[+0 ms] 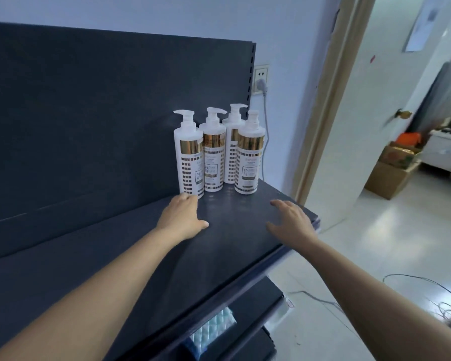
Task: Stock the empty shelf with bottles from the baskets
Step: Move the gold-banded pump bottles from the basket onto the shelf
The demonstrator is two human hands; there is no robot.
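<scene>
Shelf: the dark top board (115, 256) runs wide across the view, with a long bare stretch to the left of the stock, all the way along the back panel (89, 113).
Right edge: the board stops just past the right hand. Beyond it there's pale floor (375, 243) and an open doorway (401, 126).
Front edge: it slants down toward the camera. Under it sits a lower shelf (245, 308) with a quilted teal-and-white packet (212, 328) lying on it.
Bottles: four white pump bottles (214, 152) with gold bands, all upright, are clustered tight in the back right corner of the board, close against the panel.
Left hand: the left hand (182, 217) is stretched forward, palm down, fingers fairly straight, thumb out to the side. Its fingertips are right at the base of the leftmost bottle (189, 157), and it grips nothing.
Right hand: the right hand (292, 220) is spread wide, fingers lightly bent, palm down over bare board near the right edge. It's in front of the bottles, apart from them, and empty. Whether it's resting on the board or just above it, I can't tell.
Wall: there's a socket (261, 79) with a grey plug, and its cord (266, 142) hangs down behind the bottles.
Floor: a cardboard box (388, 178) stands past the doorway, and thin cables (440, 303) trail at the lower right.
</scene>
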